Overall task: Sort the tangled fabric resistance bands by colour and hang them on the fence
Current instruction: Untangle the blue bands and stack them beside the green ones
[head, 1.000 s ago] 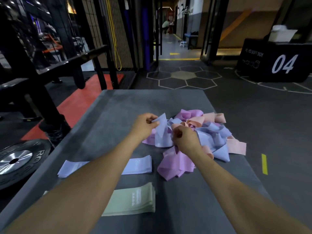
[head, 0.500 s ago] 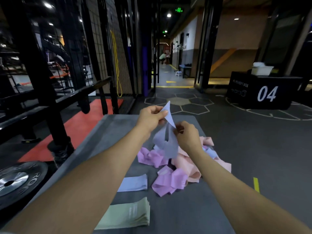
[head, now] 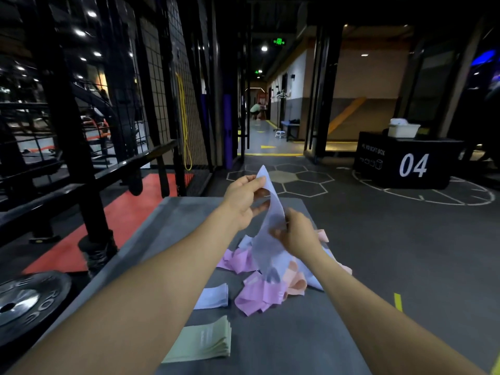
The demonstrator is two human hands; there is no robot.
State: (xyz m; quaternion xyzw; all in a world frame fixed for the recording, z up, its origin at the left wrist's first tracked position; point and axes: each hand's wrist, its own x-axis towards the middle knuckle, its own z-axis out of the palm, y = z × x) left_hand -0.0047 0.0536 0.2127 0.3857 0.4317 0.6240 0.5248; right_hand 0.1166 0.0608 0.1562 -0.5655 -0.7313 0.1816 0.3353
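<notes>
Lavender fabric resistance band (head: 269,234) hangs lengthwise, top corner pinched in left hand (head: 243,201), right hand (head: 296,234) gripping lower, above the tangled pile (head: 259,285).

Thin matt cloth band (head: 270,234); matt grey tabletop (head: 173,228)

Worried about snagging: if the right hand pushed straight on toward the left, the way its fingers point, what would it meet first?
Probably the blue band it already pinches, then the left hand just beyond; depth is unclear.

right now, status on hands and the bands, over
Left hand and right hand both pinching pale blue fabric band, lifted. Its lower end still in pink and peach tangled pile. None hung yet.
</notes>
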